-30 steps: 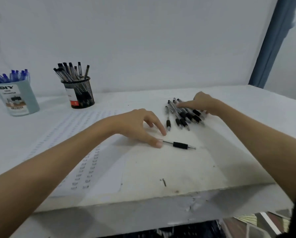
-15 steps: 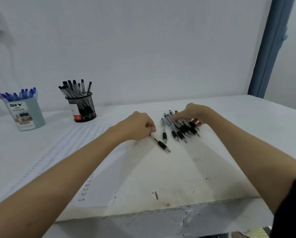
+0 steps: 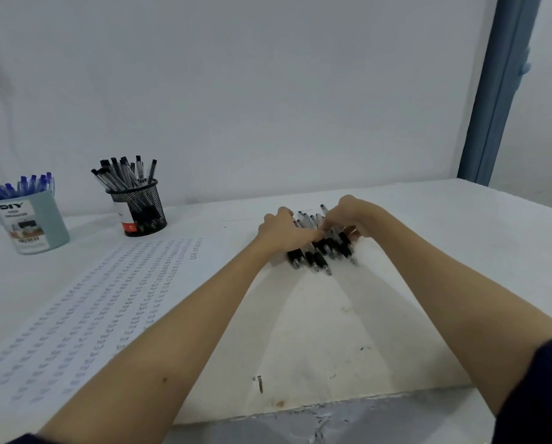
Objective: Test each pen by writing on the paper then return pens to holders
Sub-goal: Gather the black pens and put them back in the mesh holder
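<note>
A bunch of black-grip pens (image 3: 320, 255) lies on the white table, far centre. My left hand (image 3: 279, 232) comes at the bunch from the left, its fingers curled onto the pens' upper halves. From the right, my right hand (image 3: 353, 217) curls over the same pens, and the fingertips of both hands meet above them. The pens' upper barrels are hidden under my hands. A long sheet of paper (image 3: 108, 302) covered in rows of small written marks lies to the left. At the back left stand a black mesh holder (image 3: 141, 210) with black pens and a pale blue holder (image 3: 39, 224) with blue pens.
The table's worn front edge (image 3: 332, 408) runs below my forearms, with a small dark mark (image 3: 260, 383) near it. A white wall stands behind the table and a blue door frame (image 3: 499, 91) rises at the right.
My left hand has carried the single pen from the table's middle over to the bunch. Both hands have closed together on the pens. The camera has tilted up.
</note>
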### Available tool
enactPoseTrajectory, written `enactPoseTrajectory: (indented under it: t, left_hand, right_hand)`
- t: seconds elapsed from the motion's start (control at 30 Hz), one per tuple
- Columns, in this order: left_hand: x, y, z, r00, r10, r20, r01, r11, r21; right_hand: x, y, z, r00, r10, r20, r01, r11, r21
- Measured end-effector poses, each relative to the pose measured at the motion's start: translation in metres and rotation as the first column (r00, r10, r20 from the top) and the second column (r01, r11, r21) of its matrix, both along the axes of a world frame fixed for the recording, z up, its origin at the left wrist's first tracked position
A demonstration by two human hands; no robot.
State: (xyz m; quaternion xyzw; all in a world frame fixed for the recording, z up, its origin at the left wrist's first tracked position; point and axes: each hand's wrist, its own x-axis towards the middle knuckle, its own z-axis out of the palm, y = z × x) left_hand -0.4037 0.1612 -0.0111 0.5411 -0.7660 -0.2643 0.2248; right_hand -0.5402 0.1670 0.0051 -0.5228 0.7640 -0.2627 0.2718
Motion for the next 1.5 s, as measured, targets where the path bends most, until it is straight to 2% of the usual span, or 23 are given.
enactPoseTrajectory:
  t: [0.13,0.37,0.5,0.63,0.7,0.8,0.97,1.2,1.37,1.43,1.5]
  left_hand:
    - [-0.016,-0.003,0.004,0.993,0.066,-0.093,-0.057,0.994,0.093]
    - [-0.027,-0.009,0.015,0.996,0.091,-0.017,-0.087,0.981,0.171]
    - [-0.024,-0.013,0.005,0.989,0.132,0.067,-0.137,0.987,0.079]
    - [-0.020,-0.019,0.003,0.990,0.141,0.006,-0.141,0.988,0.063]
    - [-0.018,-0.020,0.002,0.989,0.149,-0.005,-0.149,0.987,0.059]
    - [-0.016,-0.021,0.001,0.989,0.144,0.019,-0.144,0.988,0.055]
    - [-0.014,-0.021,-0.002,0.989,0.139,0.042,-0.139,0.990,-0.001]
    - [-0.015,-0.019,-0.004,0.977,0.130,0.167,-0.108,0.985,-0.135]
    - [-0.017,-0.024,-0.002,0.978,0.134,0.157,-0.113,0.984,-0.139]
    - [-0.018,-0.028,0.001,0.984,0.145,0.102,-0.131,0.983,-0.129]
    - [-0.021,-0.028,0.005,0.987,0.129,0.096,-0.121,0.988,-0.093]
  right_hand:
    - [0.002,-0.005,0.000,0.995,0.022,-0.101,-0.022,1.000,-0.004]
    - [0.003,-0.008,0.010,0.973,0.117,-0.200,-0.092,0.987,0.129]
    - [0.011,-0.003,0.012,0.933,0.160,-0.323,-0.121,0.983,0.137]
    - [0.005,-0.006,0.009,0.951,0.152,-0.270,-0.121,0.984,0.128]
    - [0.007,-0.013,0.001,0.946,0.135,-0.294,-0.111,0.989,0.097]
    - [0.011,-0.021,-0.008,0.945,0.107,-0.308,-0.099,0.994,0.043]
    - [0.008,-0.022,-0.009,0.955,0.109,-0.275,-0.101,0.994,0.042]
    - [0.010,-0.022,-0.016,0.933,0.062,-0.354,-0.093,0.993,-0.071]
    - [0.004,-0.019,-0.019,0.968,-0.001,-0.252,-0.046,0.982,-0.181]
    - [0.000,-0.018,-0.017,0.994,-0.047,-0.101,0.021,0.970,-0.242]
    - [-0.006,-0.017,-0.015,0.988,-0.069,0.135,0.107,0.948,-0.300]
